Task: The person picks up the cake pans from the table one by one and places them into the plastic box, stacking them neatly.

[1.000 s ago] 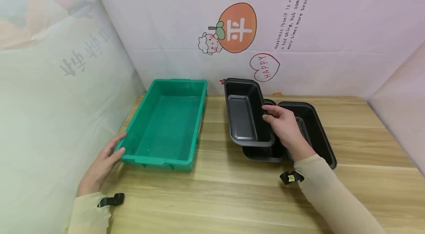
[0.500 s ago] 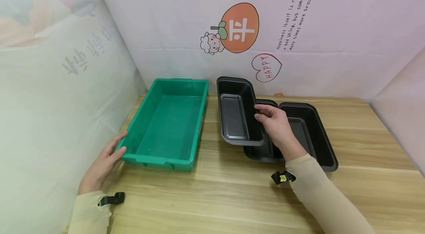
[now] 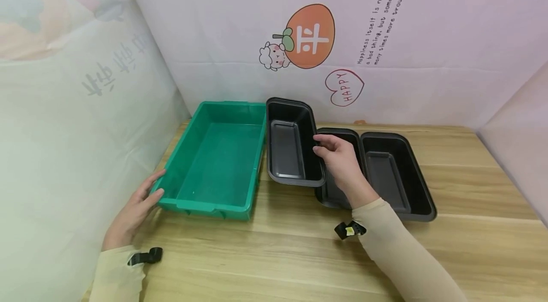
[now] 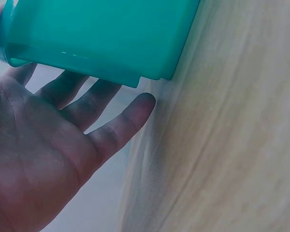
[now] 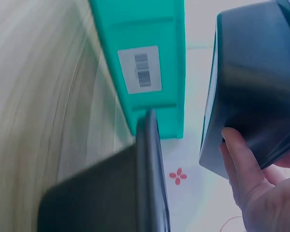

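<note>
My right hand (image 3: 342, 166) pinches a black loaf pan (image 3: 286, 150) by its right side, with fingers spread on the outer wall in the right wrist view. The pan hangs raised, its left edge overlapping the right rim of a green plastic bin (image 3: 214, 166) in the head view. At the bin's near left corner my left hand (image 3: 130, 216) grips the rim. Its fingers (image 4: 84, 104) run along the outside of the wall in the left wrist view. Two more loaf pans stand side by side on the table: a middle pan (image 3: 334, 185), partly hidden by my right hand, and a right-hand pan (image 3: 387, 178).
The wooden table (image 3: 239, 259) meets a printed cloth backdrop (image 3: 214, 21) behind and a pale sheet (image 3: 77, 150) at the left. A barcode label (image 5: 141, 70) is on the bin's outer side. The middle pan's rim (image 5: 147, 174) rises close below the raised one.
My right hand has carried the loaf pan leftward, off from over the other two pans to the bin's right rim. The left hand keeps its place on the bin's corner.
</note>
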The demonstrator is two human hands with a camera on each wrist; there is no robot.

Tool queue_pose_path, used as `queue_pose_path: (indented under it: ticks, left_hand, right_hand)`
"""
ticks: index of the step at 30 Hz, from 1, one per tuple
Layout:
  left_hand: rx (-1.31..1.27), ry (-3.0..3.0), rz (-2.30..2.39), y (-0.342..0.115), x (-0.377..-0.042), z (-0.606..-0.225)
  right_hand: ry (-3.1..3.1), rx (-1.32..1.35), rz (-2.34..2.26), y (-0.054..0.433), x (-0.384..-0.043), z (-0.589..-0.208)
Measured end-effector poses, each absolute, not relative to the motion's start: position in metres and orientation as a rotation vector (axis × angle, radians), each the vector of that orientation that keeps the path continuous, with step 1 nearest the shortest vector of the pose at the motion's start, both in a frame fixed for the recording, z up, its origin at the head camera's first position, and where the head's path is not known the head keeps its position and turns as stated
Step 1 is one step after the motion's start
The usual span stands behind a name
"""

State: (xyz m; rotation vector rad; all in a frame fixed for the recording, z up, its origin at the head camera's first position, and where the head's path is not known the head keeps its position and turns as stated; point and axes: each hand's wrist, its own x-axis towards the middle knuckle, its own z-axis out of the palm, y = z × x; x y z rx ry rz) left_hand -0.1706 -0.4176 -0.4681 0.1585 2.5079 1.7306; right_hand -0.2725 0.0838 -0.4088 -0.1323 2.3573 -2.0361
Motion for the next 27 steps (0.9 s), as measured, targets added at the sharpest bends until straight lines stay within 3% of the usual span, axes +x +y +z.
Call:
queue_pose_path:
  ticks: [27]
  left_hand:
    - [0.137, 2.504, 1.803, -0.416, -0.172, -0.470]
  right_hand:
    - [2.113, -0.077, -2.177, 0.020, -0.268, -0.408]
